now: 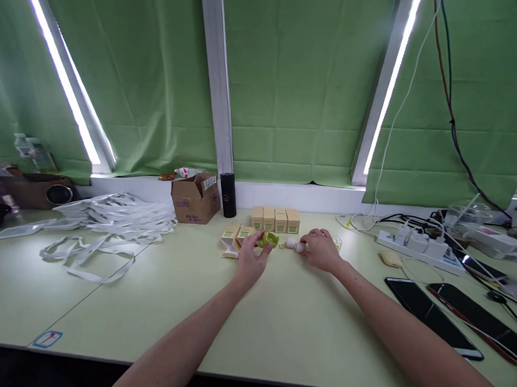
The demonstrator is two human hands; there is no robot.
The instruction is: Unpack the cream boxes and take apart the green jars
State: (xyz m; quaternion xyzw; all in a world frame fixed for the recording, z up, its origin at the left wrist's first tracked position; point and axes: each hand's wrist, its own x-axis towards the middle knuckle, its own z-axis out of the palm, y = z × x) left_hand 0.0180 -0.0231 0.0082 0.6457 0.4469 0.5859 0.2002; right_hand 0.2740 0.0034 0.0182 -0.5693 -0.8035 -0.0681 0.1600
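My left hand (253, 255) is closed around a small yellow-green, cup-like piece (270, 239), its thumb and fingers on either side. The opened kraft-paper boxes (231, 238) lie just left of that hand. My right hand (320, 250) has its fingers bent down on a small white rounded piece (299, 247). A second white piece (291, 242) touches or lies close beside it on the table. Behind the right hand, a clear box-like object (338, 243) is partly hidden. Several small closed kraft boxes (275, 220) stand in a row behind the hands.
A cardboard carton (196, 199) and black cylinder (228, 195) stand at the back. White straps (114, 215) are heaped at left. At right are a power strip (420, 252) with plugs and cables, a pale case (391, 259) and two phones (432, 315).
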